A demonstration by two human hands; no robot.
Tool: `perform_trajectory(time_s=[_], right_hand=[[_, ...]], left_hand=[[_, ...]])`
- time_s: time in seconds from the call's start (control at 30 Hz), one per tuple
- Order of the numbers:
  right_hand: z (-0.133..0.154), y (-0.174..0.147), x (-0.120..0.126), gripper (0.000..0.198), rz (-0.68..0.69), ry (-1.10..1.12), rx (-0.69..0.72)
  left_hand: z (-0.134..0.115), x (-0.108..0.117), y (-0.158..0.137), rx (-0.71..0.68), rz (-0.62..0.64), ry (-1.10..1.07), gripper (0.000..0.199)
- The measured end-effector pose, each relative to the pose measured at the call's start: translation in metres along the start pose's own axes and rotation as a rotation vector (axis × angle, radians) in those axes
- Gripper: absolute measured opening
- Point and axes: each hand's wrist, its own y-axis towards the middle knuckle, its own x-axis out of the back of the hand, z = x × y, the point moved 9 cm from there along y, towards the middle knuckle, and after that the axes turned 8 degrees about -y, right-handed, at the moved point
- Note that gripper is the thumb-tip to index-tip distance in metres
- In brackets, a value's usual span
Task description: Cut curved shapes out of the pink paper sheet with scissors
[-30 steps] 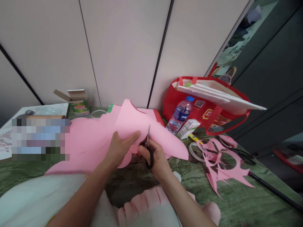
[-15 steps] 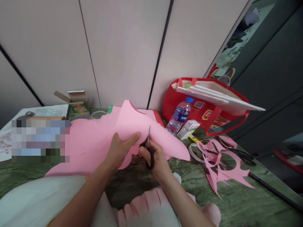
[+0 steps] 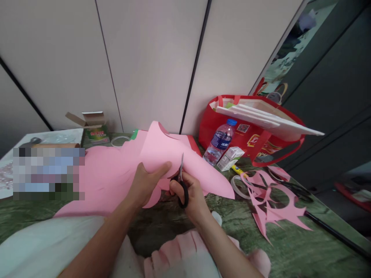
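Observation:
A sheet of pink paper (image 3: 165, 154), curled upward, is held over the table by my left hand (image 3: 146, 181), thumb on top and fingers hidden beneath. Black-handled scissors (image 3: 183, 193) are in my right hand (image 3: 193, 195), whose fingers wrap round the handles. Their blades point away from me and meet the paper's near edge, just right of my left thumb. To the right of the cut, a long flap of the sheet slopes down to a point. More pink paper pieces (image 3: 98, 181) with rounded edges lie overlapped to the left.
Pink offcuts (image 3: 274, 200) and a tape roll (image 3: 240, 188) lie at right on the green table (image 3: 327, 239). Behind them stand a water bottle (image 3: 220, 143), a small white box (image 3: 231, 158) and a red bag (image 3: 208, 119) holding white boards. An opened green box (image 3: 97, 133) stands back left.
The paper's right flap has shifted slightly outward and down at its tip. Both hands stay in nearly the same place, and the scissors' blades have moved only a little.

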Motion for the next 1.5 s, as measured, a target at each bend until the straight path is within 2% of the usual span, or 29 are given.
perform_trajectory(time_s=[0.33,0.73,0.93,1.23,1.5], right_hand=[[-0.006,0.001,0.001,0.026,-0.020,-0.011,-0.018],[-0.007,-0.001,0.000,0.024,0.001,0.012,-0.038],[-0.009,0.000,-0.001,0.021,0.005,0.023,-0.039],[-0.007,-0.001,-0.001,0.023,-0.010,-0.036,-0.061],[0.004,-0.002,0.002,0.023,-0.084,-0.161,0.034]], left_hand=[[-0.007,-0.001,-0.001,0.002,0.005,-0.012,0.032],[-0.010,-0.003,-0.001,0.025,0.045,0.006,0.023],[-0.014,-0.002,-0.002,0.038,0.042,0.012,0.024],[-0.013,0.006,0.000,0.075,-0.052,0.018,0.031],[-0.010,-0.005,0.000,-0.030,0.013,-0.108,0.021]])
